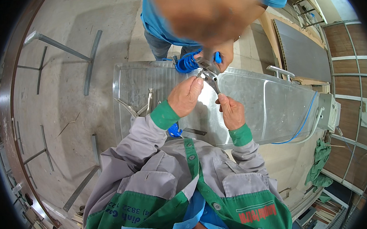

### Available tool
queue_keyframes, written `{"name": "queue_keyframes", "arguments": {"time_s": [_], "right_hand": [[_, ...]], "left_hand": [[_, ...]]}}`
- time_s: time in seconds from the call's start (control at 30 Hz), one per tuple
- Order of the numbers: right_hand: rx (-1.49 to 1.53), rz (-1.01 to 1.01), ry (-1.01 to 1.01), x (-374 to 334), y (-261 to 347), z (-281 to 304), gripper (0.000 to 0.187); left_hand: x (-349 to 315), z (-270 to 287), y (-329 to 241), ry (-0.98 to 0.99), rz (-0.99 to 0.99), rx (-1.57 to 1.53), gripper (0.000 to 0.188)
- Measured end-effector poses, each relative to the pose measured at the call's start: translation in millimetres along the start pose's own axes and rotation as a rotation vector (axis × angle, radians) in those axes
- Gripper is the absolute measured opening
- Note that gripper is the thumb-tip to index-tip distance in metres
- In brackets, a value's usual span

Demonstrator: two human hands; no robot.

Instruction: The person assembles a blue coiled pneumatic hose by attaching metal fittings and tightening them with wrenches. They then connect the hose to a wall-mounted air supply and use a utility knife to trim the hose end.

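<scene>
My right hand [232, 111] is closed around the handle of a shiny metal wrench [213, 83], its head pointing away from me toward the far edge of the metal table. Beside that head, my left hand [186, 95] pinches a small metal fitting [200, 74], partly hidden by my fingers. A co-worker's hand [225, 54] meets mine there, gripping a tool with a blue part [217, 57]; its exact kind is hidden. A coiled blue air hose [187, 63] hangs next to the co-worker's fingers.
The metal table [250, 114] spans the middle. Metal pliers [128, 107], a dark flat bar [195, 131] and a blue-handled tool [174, 130] lie near my left arm. A blue hose [306, 116] runs off the right end. Metal frames [92, 64] stand on the left floor.
</scene>
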State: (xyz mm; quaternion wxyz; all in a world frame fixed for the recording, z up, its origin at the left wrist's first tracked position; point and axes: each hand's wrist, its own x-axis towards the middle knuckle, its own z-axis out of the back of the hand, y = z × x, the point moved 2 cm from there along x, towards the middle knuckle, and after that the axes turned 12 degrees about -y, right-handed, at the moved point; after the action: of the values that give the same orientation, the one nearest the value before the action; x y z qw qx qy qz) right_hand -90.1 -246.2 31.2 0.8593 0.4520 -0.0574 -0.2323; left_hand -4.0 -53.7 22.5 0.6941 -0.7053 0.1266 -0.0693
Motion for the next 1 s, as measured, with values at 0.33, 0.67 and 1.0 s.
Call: {"name": "queue_keyframes", "arguments": {"time_s": [0.33,0.67,1.0], "right_hand": [[-0.048,-0.046,0.000,2.0,-0.6,6.3,0.060],[-0.016,0.013,-0.024,-3.3,1.8,8.8,0.052],[0.069,0.091,-0.011,-7.5,25.8,9.0,0.049]], "left_hand": [[4.4,-2.3,4.1,0.007,0.040,0.162,0.052],[0.7,-3.9,6.5,0.055,0.060,-0.003,0.048],[-14.1,12.2,-39.3,0.076,0.044,-0.119,0.048]]}}
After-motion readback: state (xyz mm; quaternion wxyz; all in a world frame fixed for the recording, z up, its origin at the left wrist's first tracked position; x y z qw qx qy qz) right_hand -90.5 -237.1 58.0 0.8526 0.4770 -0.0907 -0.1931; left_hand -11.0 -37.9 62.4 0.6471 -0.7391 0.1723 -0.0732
